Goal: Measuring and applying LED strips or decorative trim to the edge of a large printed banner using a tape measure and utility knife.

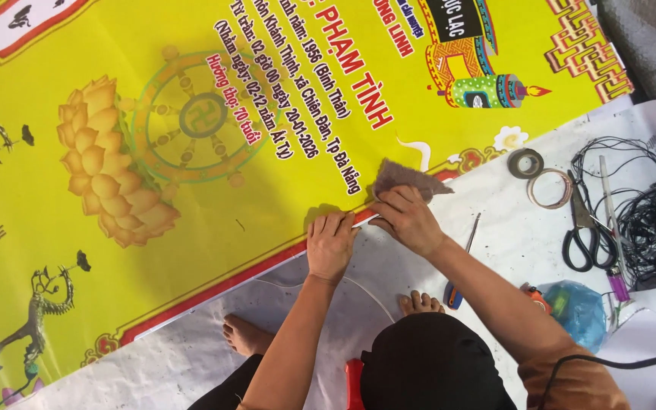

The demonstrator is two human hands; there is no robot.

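A large yellow printed banner (191, 114) with a lotus, a wheel emblem and red edging lies flat over a white sheet (510, 235). My left hand (330, 244) presses down on the banner's red lower edge, fingers together. Just to its right, my right hand (406, 216) holds a small brown cloth pad (404, 176) against the same edge. A thin white strip runs along the edge beneath both hands.
To the right on the white sheet lie two tape rolls (527, 163), black-handled scissors (585, 235), a blue-handled knife (461, 266), tangled black wires (651, 220) and a blue plastic bag (577, 307). My bare feet (244, 334) rest at the bottom.
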